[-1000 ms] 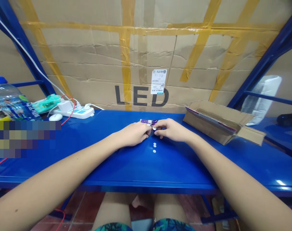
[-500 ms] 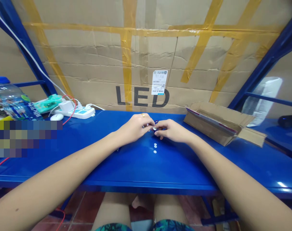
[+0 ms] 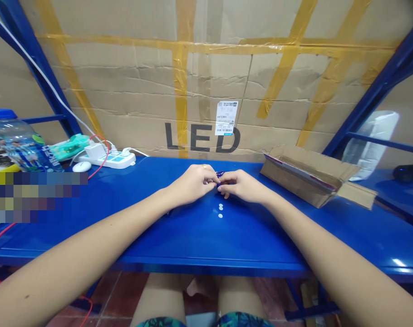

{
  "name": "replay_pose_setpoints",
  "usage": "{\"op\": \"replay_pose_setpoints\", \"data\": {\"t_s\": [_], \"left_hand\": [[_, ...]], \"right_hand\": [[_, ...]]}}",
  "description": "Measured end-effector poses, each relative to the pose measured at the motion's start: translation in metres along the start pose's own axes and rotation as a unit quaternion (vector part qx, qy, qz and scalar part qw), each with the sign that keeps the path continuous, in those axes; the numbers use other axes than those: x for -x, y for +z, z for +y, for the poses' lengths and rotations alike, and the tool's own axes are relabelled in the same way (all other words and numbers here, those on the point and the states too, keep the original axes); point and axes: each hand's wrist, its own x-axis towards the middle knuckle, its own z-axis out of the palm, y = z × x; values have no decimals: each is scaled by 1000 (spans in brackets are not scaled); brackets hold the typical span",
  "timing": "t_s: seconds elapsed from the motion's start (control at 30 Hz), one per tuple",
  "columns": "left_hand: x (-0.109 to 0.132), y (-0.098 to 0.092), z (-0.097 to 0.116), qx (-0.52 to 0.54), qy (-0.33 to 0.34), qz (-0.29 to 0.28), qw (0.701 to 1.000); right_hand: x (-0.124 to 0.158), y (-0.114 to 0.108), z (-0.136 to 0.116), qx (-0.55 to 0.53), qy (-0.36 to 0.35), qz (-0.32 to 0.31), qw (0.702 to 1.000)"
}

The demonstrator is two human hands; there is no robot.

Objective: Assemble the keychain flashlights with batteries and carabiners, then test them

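Observation:
My left hand [image 3: 196, 184], with a ring on one finger, is closed in a pinch over the middle of the blue table [image 3: 179, 240]. Facing it, my right hand [image 3: 245, 185] pinches a small dark blue piece [image 3: 219, 185], mostly hidden by the fingers. The left fingertips touch the top of this piece. Something small and shiny shows under the left fingers, but its kind is unclear. Another dark blue, glinting item [image 3: 220, 174] lies just behind the fingertips. Nearer to me, several small white discs [image 3: 220, 207] lie on the table.
An open cardboard box [image 3: 308, 175] stands on the right. At the back left are a white power strip [image 3: 121, 160] with plugs, a white rounded object [image 3: 81, 167], a green packet [image 3: 73, 145] and a bottle [image 3: 26, 141]. A large taped carton [image 3: 141, 100] stands behind the table.
My left fingertips have moved right, onto the small dark blue piece in my right hand. Its pale round end, visible before, is now covered. The white discs stay in place on the table.

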Motion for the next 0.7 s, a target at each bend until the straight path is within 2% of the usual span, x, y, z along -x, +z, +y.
{"op": "replay_pose_setpoints", "data": {"t_s": [0.2,0.33,0.47,0.6,0.7], "left_hand": [[-3,-11,2,50,-118,10,992],[-5,-25,-5,92,-138,16,986],[-6,-35,-21,139,-155,88,974],[-6,-35,-40,180,-164,157,957],[-5,-32,-48,254,-165,160,939]], "right_hand": [[-3,10,-15,-14,-33,36,999],[-17,19,-22,59,-54,89,993],[-32,27,-21,172,-57,120,976],[-43,42,-23,275,-50,87,956],[-53,57,-29,326,-81,37,941]]}}
